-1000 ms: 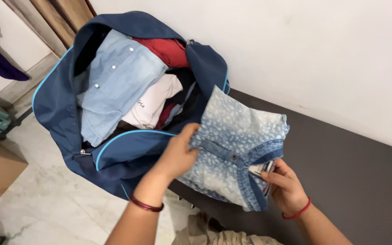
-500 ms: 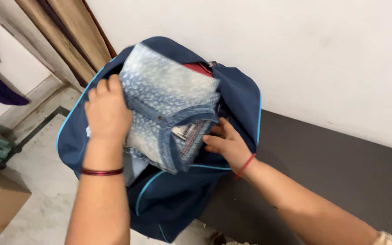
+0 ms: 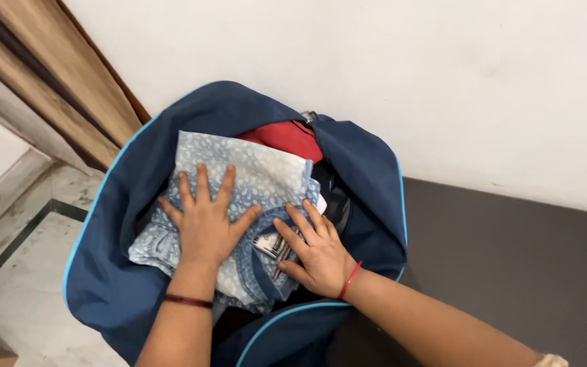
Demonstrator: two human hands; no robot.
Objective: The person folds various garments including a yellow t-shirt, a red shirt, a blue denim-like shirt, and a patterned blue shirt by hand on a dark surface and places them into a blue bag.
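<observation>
Standing beside the person, I see at the far left a wooden door frame [image 3: 49, 81] slanting down toward a pale marble floor [image 3: 28, 272]. Next comes the navy duffel bag [image 3: 123, 272] with light blue piping, its mouth gaping wide as it sits at the end of a dark grey surface [image 3: 511, 258]. Inside the bag, on top of the pile, lies a folded pale-blue patterned denim shirt [image 3: 266, 173]. The left hand [image 3: 205, 221] lies flat on the middle of that shirt, fingers spread wide and straight, palm pressing down, gripping nothing. A dark red bangle [image 3: 188, 301] circles that wrist. Just to the right, the right hand [image 3: 314, 251] rests on the shirt's collar end, where a small label [image 3: 270, 245] shows; its fingers are likewise splayed and flat, closed on nothing. A red thread [image 3: 350, 278] rings this wrist. Behind the shirt, toward the wall, a red garment [image 3: 287, 139] peeks out of the bag. Further right, the bag's far wall stands up against a white wall [image 3: 443, 81], and the grey surface runs on to the right edge.
</observation>
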